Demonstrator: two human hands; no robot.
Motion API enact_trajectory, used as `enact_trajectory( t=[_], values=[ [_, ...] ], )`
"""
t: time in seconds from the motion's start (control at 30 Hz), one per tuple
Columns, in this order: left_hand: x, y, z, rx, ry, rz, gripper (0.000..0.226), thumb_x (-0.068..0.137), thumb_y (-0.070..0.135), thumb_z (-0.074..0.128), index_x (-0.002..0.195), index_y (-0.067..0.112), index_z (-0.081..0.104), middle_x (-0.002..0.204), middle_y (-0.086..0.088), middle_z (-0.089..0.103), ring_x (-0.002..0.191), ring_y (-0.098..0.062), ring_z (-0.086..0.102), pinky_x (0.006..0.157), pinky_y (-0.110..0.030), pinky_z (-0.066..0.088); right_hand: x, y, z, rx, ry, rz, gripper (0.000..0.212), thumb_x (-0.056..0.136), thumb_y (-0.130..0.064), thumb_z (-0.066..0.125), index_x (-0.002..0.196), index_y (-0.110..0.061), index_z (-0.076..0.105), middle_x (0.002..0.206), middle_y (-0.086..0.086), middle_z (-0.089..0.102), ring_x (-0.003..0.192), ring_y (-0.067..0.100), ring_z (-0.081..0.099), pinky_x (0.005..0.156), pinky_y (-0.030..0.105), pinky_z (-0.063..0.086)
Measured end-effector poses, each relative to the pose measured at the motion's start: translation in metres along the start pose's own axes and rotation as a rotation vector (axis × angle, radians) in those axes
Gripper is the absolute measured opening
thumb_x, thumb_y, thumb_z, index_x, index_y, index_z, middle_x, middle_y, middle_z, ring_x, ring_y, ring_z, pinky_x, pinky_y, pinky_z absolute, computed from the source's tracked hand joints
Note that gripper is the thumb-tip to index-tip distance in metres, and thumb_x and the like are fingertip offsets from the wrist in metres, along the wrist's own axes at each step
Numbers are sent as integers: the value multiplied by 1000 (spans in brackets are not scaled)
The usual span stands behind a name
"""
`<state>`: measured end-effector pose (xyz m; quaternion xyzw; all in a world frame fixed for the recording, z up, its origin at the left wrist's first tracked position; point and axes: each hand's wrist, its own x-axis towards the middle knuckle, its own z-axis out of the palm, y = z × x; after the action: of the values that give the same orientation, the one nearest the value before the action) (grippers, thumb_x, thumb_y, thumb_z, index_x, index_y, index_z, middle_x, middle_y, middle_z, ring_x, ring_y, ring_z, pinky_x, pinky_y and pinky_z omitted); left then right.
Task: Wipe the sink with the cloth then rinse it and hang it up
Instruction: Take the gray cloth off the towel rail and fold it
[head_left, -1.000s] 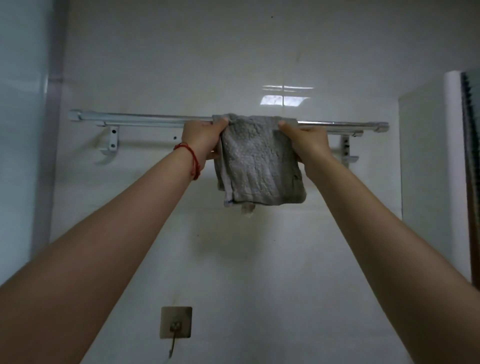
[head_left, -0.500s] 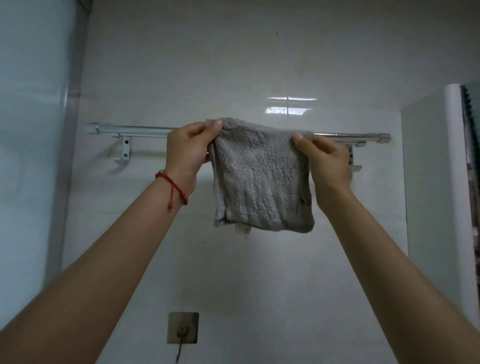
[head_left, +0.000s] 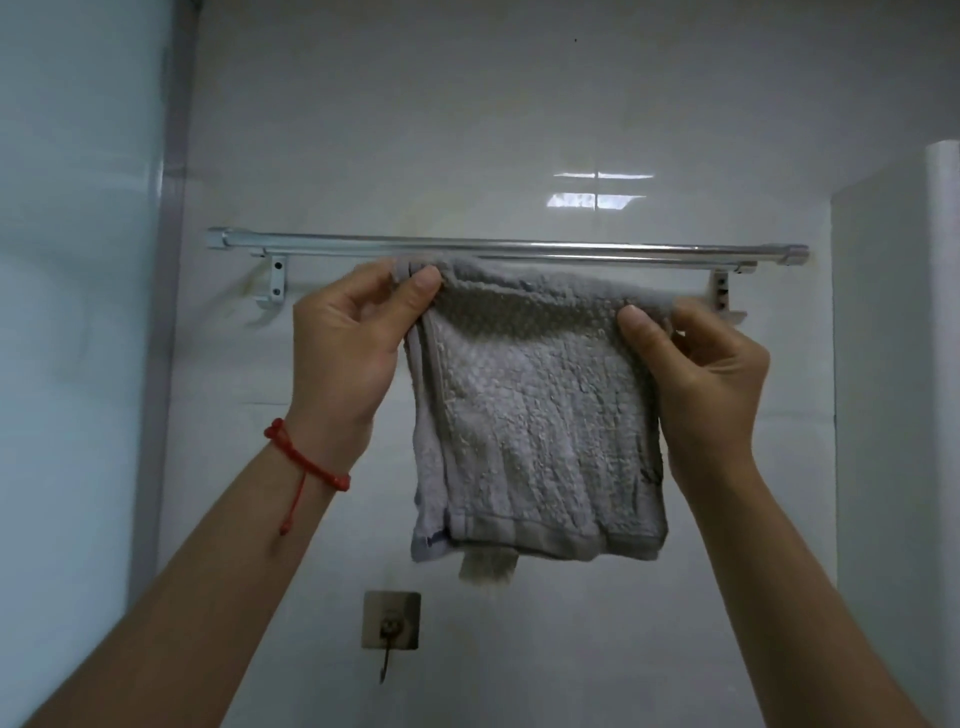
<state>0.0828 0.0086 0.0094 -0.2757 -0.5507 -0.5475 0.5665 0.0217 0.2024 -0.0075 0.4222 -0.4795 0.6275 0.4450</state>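
Note:
A grey terry cloth (head_left: 540, 426) hangs folded between my two hands in front of the white tiled wall. My left hand (head_left: 348, 338), with a red string at the wrist, pinches the cloth's upper left corner. My right hand (head_left: 706, 374) grips its upper right edge. The cloth's top fold sits just below and in front of the metal towel rail (head_left: 322, 241); I cannot tell whether it touches the rail. The sink is out of view.
A square adhesive hook (head_left: 390, 621) is stuck to the wall below the cloth. A pale panel (head_left: 78, 312) stands at the left and a white cabinet side (head_left: 893, 364) at the right.
The cloth, draped at the rail a second ago, has come down and toward me in both hands. Its top edge now hangs below the rail.

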Motion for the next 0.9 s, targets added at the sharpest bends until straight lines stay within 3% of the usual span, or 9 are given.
enact_trajectory(
  t=[0.07,0.13,0.27,0.33,0.4,0.47,0.6,0.77,0.9],
  values=[
    [-11,-3,-5,-16,-6,-113,10,80,14,62,87,15,69,72,15,73,76,-2,67,70,-14,52,-14,3,1,26,-36,91,6,71,-29,73,66,-31,71,62,-15,65,65,8,60,61,24,52],
    [-27,-7,-11,-67,-29,-227,8,80,16,62,84,17,70,72,11,73,73,-5,68,65,-16,53,-31,8,-2,54,-32,192,19,73,-22,72,55,-27,67,55,-15,59,54,1,54,53,16,46],
    [-66,-19,-24,-73,-139,-373,26,66,24,66,92,24,67,93,-2,72,87,-16,68,74,-25,55,-71,20,-10,-7,-16,319,16,67,-33,77,69,-20,68,95,17,59,82,21,61,73,32,52],
    [-84,-27,-31,-45,-196,-436,34,69,18,66,101,28,61,104,-7,69,96,-20,67,81,-30,55,-89,22,-11,48,-75,376,10,74,-23,72,80,-30,68,103,10,63,86,13,65,73,24,54],
    [-101,-35,-38,-7,-245,-478,41,74,14,65,110,31,55,111,-8,67,100,-21,66,83,-34,55,-106,22,-12,119,-181,427,24,78,-14,62,94,-32,62,93,-12,70,80,4,67,65,18,55],
    [-114,-41,-43,27,-277,-506,48,72,19,65,116,31,50,117,-7,64,102,-21,65,85,-36,55,-120,24,-12,74,-281,444,33,79,-15,60,103,-38,55,92,-23,68,86,0,66,67,16,55],
    [-130,-50,-50,0,-285,-584,46,76,14,63,117,29,48,110,-3,67,94,-16,69,74,-25,57,-137,31,-14,-40,-346,509,40,85,-13,59,109,-42,47,105,-18,60,94,-3,62,72,14,54],
    [-143,-60,-57,70,-204,-765,32,80,9,65,105,22,50,98,-10,69,75,-18,69,60,-22,57,-150,37,-14,-2,-161,714,39,79,-9,67,110,-23,48,77,4,67,58,8,67,50,22,56],
    [-153,-77,-63,230,-11,-990,50,74,18,74,114,17,43,94,-11,63,73,-17,61,52,-26,48,-164,47,-12,-10,-110,850,35,79,-10,68,107,-20,51,63,7,63,47,6,62,45,22,52]
  ],
)
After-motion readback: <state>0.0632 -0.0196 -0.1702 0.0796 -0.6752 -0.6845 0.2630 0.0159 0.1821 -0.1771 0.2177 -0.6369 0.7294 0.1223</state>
